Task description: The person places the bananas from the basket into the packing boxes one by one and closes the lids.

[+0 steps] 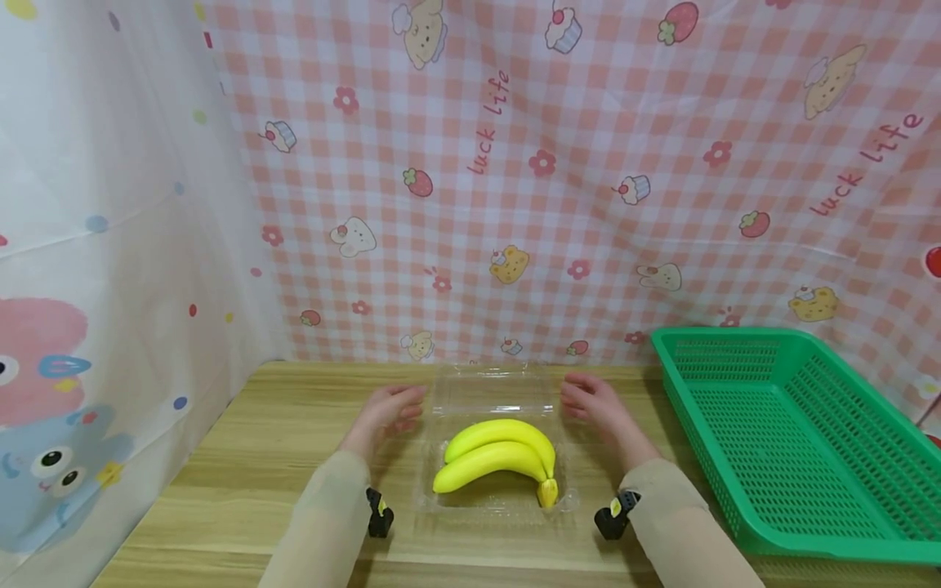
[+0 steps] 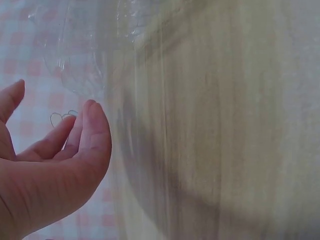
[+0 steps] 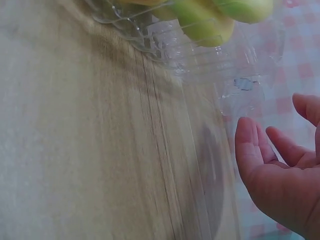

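Observation:
A clear plastic clamshell container (image 1: 492, 508) lies on the wooden table with its lid (image 1: 492, 390) folded back toward the curtain. Two joined yellow bananas (image 1: 500, 459) rest in its base, stem end at the lower right. To the left of the lid is my left hand (image 1: 388, 411), fingers loosely bent and holding nothing. My right hand (image 1: 597, 403) mirrors it on the lid's other side, also with nothing in it. In both wrist views, the fingertips are close to the clear plastic edge. The right wrist view shows the banana ends (image 3: 207, 25) above the container wall.
On the right stands a green perforated plastic basket (image 1: 790, 433). A pink checked curtain (image 1: 470, 204) hangs behind the wooden table (image 1: 294, 425), and a white printed curtain (image 1: 132, 245) hangs on the left. A dark wrist camera (image 1: 379, 514) sits at the left sleeve.

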A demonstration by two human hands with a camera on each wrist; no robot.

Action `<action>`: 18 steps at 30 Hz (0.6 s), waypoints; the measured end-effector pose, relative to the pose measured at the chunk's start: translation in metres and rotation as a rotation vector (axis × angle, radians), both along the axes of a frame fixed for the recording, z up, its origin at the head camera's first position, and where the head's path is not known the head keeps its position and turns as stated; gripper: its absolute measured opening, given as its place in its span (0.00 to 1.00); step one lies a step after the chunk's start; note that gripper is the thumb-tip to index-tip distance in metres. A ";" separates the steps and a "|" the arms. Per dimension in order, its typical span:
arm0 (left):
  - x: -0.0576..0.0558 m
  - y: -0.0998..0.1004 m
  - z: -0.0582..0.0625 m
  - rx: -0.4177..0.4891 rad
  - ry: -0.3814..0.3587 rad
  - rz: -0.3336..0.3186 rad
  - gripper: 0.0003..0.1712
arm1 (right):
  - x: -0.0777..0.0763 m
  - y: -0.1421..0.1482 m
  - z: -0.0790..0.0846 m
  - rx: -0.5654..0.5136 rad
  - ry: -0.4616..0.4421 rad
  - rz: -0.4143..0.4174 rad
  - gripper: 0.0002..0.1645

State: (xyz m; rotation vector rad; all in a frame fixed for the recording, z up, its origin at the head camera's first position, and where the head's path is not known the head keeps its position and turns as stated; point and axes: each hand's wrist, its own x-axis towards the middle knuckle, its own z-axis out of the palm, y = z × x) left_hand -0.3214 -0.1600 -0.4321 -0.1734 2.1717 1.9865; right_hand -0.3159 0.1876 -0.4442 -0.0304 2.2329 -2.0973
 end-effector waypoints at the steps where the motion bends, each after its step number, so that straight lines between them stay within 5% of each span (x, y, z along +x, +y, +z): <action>1: -0.001 0.000 0.000 0.001 -0.003 -0.015 0.38 | -0.001 0.000 0.000 -0.010 -0.008 0.008 0.32; 18: -0.011 0.005 0.004 0.002 -0.055 -0.098 0.41 | -0.013 -0.002 0.000 -0.068 -0.118 0.116 0.37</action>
